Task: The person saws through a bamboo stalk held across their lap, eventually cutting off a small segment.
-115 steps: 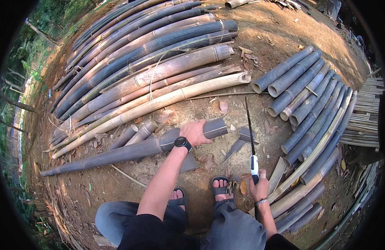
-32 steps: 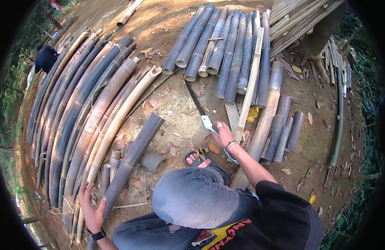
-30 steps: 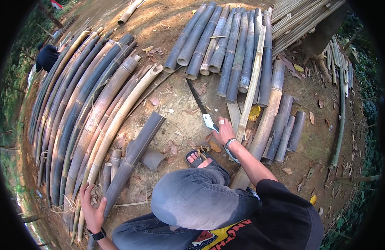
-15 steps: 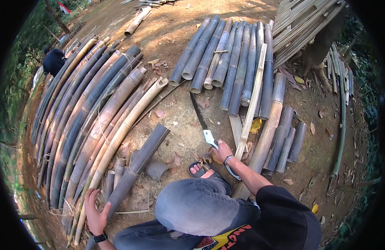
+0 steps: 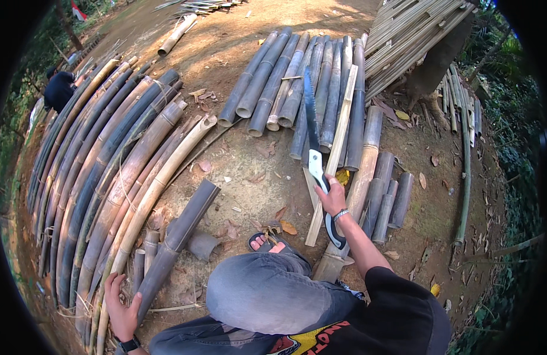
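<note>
— Right hand [image 5: 331, 198] is wrapped tight round the saw [image 5: 312, 139], blade pointing to twelve o'clock. And the left hand [image 5: 122, 302]?
— Spread flat against the grey bamboo pole [image 5: 177, 239] at seven o'clock. I'd pin that pole firmly before sawing.

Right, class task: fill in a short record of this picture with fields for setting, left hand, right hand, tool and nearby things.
Setting: bare dirt ground outdoors, seen from above
Left hand: left hand rests on the near end of a dark cut bamboo pole
Right hand: right hand grips a hand saw
Tool: long toothed blade raised, pointing away from the person
Nearby: long bamboo poles stacked at left; shorter cut bamboo lengths ahead; short offcuts at right
</note>
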Available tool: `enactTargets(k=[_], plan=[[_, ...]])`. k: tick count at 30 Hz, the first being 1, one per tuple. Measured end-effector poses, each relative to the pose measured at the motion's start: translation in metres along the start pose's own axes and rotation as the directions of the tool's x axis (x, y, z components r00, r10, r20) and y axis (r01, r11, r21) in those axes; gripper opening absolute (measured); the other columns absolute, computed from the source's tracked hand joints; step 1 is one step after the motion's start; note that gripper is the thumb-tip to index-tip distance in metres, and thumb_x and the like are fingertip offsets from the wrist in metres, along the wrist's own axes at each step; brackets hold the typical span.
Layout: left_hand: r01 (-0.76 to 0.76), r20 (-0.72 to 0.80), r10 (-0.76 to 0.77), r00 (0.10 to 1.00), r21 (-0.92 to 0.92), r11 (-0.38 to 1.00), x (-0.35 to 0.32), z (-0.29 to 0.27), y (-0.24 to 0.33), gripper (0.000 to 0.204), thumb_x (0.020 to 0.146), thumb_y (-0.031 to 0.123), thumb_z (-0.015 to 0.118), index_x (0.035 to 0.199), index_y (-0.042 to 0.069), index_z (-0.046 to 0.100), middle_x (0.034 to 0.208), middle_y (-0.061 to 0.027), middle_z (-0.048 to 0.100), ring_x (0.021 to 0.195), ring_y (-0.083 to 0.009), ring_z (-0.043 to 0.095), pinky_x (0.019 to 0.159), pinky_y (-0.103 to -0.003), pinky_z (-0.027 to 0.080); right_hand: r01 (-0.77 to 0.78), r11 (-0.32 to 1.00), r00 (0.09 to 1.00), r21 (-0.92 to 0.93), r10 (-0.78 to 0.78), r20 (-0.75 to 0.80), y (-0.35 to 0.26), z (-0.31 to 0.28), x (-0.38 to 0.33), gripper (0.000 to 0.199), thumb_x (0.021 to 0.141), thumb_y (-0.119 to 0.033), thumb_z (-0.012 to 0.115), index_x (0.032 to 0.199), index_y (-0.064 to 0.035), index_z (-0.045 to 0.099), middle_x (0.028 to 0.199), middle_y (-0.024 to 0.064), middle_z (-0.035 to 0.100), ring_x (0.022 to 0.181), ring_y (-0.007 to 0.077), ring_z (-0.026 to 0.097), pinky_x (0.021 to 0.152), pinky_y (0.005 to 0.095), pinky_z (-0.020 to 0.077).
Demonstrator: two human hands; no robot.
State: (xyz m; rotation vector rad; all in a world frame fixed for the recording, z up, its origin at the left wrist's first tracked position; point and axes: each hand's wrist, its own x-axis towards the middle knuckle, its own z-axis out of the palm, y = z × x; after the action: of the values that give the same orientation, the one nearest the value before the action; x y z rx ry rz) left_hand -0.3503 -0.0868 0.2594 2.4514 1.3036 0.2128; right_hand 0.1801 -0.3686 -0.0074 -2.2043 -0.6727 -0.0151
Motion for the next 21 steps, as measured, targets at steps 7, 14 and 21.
enactTargets(k=[7, 14, 21], plan=[[0.007, -0.016, -0.006, 1.0, 0.056, 0.998, -0.006, -0.005, -0.006, 0.057, 0.074, 0.013, 0.074, 0.129, 0.008, 0.058, 0.14, -0.0138, 0.05, 0.126, -0.0341, 0.049, 0.099, -0.041, 0.043, -0.137, 0.972, 0.99, -0.192, 0.139, -0.005, 0.078, -0.007, 0.087, 0.056, 0.079, -0.02, 0.079, 0.126, 0.0021, 0.059, 0.102, 0.0266, 0.07, 0.1, 0.0412, 0.068, 0.09, 0.045, 0.0528], [0.034, -0.021, -0.034, 0.999, -0.024, 0.999, -0.001, -0.005, 0.001, 0.055, 0.073, 0.012, 0.077, 0.124, 0.003, 0.059, 0.137, -0.0184, 0.052, 0.127, -0.0384, 0.051, 0.107, -0.044, 0.04, -0.1, 0.952, 0.995, -0.29, 0.103, -0.007, 0.095, -0.007, 0.06, 0.06, 0.081, -0.003, 0.069, 0.137, 0.0016, 0.049, 0.125, 0.0269, 0.06, 0.118, 0.0424, 0.058, 0.102, 0.0446, 0.0464], [0.059, 0.012, -0.059, 0.998, -0.029, 0.998, 0.008, 0.004, 0.022, 0.055, 0.073, 0.012, 0.077, 0.124, 0.003, 0.059, 0.136, -0.0179, 0.053, 0.125, -0.0376, 0.053, 0.104, -0.043, 0.043, 0.352, 0.936, 0.814, -0.014, -0.299, 0.497, -0.012, 0.058, -0.046, 0.064, 0.077, -0.001, 0.061, 0.139, -0.0141, 0.051, 0.133, 0.0218, 0.055, 0.119, 0.043, 0.054, 0.103, 0.0473, 0.0473]])
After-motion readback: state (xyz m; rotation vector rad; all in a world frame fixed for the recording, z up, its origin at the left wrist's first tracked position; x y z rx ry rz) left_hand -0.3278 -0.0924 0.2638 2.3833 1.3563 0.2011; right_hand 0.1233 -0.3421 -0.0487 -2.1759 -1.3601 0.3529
